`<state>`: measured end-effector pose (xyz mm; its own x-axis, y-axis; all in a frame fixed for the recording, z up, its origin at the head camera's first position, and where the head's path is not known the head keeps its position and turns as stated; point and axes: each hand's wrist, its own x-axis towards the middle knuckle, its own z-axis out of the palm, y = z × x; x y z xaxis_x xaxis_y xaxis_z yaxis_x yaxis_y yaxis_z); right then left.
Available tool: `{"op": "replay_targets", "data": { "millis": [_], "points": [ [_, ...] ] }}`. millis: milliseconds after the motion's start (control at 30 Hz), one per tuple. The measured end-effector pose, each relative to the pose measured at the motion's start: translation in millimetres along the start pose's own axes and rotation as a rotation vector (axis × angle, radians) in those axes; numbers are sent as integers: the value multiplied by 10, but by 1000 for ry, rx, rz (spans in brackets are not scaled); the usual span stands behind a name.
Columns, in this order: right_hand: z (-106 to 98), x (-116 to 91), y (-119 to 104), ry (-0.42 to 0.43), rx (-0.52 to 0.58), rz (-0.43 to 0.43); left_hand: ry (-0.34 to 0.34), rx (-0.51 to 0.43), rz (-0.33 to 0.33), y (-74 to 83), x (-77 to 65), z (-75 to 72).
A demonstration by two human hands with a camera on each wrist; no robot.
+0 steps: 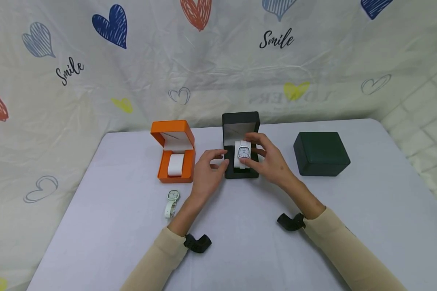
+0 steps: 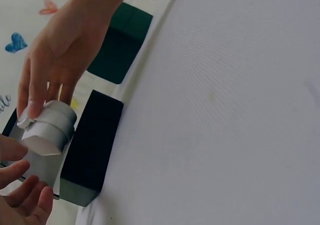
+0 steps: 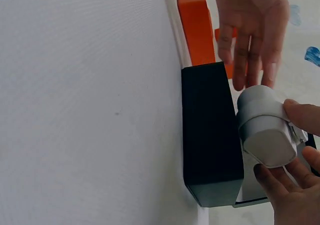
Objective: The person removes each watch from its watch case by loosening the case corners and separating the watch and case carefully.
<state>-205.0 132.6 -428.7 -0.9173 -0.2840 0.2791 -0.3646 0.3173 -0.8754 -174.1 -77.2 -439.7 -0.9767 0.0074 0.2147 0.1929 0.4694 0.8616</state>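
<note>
A white watch (image 1: 244, 152) with a square-looking face is wrapped around a white cushion (image 2: 50, 130). My right hand (image 1: 271, 161) grips the cushion between thumb and fingers, over the open dark green box (image 1: 241, 176). The box's lid stands up behind, its pale lining partly hidden by the watch and hand. My left hand (image 1: 209, 171) is at the box's left side, fingers loosely bent and apart from the cushion in the right wrist view. To its left stands an open orange box (image 1: 175, 180) holding a bare white cushion (image 1: 176, 165).
Below the orange box, a second pale watch (image 1: 172, 203) lies on the white tablecloth (image 1: 240, 250), beside my left forearm. A closed dark green box (image 1: 321, 153) stands at the right. Behind the table hangs a patterned curtain (image 1: 225, 81).
</note>
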Motion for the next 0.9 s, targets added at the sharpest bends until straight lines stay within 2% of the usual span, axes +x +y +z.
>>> {"op": "replay_targets", "data": {
  "millis": [233, 500, 733, 900],
  "points": [
    [-22, -26, -7, 11, 13, -17, -26, -107, -11, 62, 12, 39],
    [-28, -53, -14, 3, 30, -7, -103, -257, -108, 90, 29, 39],
    [-17, -74, -45, -8, 40, -11, -176, -343, -132, 122, 57, 31],
    [-16, -80, -40, -16, 46, -7, -217, -356, -148, 108, 67, 40]
  ]
}}
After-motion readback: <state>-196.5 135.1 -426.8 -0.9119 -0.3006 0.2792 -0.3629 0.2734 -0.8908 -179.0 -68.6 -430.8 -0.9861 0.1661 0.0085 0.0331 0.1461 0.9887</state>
